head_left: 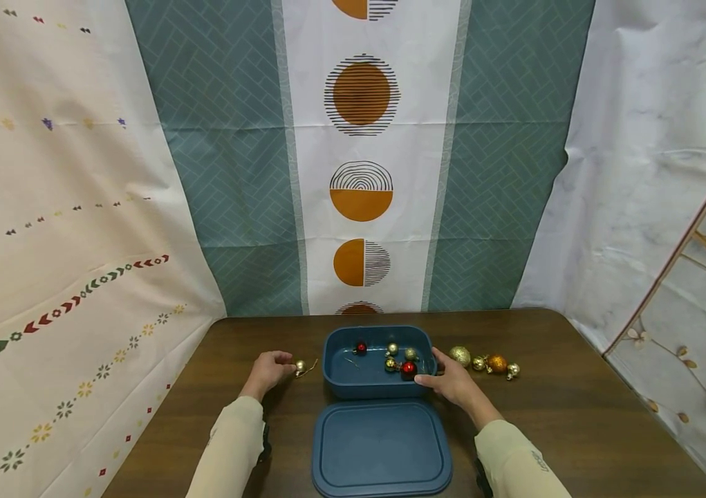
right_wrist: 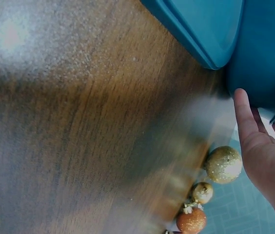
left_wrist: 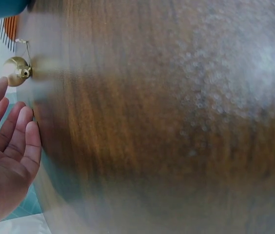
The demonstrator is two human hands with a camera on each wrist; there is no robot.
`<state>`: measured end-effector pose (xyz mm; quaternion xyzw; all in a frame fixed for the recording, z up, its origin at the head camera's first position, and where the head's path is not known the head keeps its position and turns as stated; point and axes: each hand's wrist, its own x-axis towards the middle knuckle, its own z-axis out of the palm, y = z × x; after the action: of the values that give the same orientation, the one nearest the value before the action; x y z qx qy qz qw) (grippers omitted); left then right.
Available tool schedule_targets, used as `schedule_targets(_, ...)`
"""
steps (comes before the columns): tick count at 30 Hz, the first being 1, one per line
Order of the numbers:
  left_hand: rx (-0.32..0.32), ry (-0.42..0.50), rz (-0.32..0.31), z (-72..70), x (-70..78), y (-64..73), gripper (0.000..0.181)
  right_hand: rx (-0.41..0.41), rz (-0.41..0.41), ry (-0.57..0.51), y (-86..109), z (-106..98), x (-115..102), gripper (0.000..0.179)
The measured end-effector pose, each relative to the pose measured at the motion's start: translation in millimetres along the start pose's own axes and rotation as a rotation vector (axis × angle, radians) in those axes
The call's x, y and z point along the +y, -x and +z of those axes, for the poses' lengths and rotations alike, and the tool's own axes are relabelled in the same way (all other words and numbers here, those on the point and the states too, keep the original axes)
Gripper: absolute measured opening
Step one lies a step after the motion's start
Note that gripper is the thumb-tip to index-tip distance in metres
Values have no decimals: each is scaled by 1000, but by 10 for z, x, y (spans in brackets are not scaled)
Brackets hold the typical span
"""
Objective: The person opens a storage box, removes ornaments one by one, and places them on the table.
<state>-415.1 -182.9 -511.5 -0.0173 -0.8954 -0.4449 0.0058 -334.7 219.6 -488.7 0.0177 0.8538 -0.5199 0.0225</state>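
Note:
A small gold Christmas bauble (head_left: 299,365) with a gold string lies left of a blue box (head_left: 361,392). My left hand (head_left: 272,369) is beside this bauble, a fingertip right at its surface and the other fingers loosely extended in the left wrist view. My right hand (head_left: 452,380) holds the box at its right end, thumb over the front right rim and fingers along the outer wall. Inside the box are a red bauble (head_left: 409,371), a smaller red bauble (head_left: 360,348) and several gold ones.
The blue lid (head_left: 382,446) lies flat in front of the box on the wooden table (head_left: 552,415). Right of the box are a glittery gold ball (head_left: 460,356), an orange bauble (head_left: 497,364) and two smaller gold baubles (head_left: 513,371). Patterned cloths hang behind and at both sides.

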Motion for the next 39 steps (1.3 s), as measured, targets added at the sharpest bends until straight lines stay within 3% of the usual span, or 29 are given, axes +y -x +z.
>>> schedule_targets(11,4,-30,22,-55,12,9,33,-9,5,-14,0,-3,7,90)
schedule_targets(17,16,0,20,-101,87,9,36,-2,3,-20,4,6,17,89)
schedule_targets(27,32,22,79,-100,389,-27,42,-8,6,-10,13,4,10,87)
schedule_targets(39,63,105,96,95,792,-90,44,-4,-5,-19,13,8,-5,86)
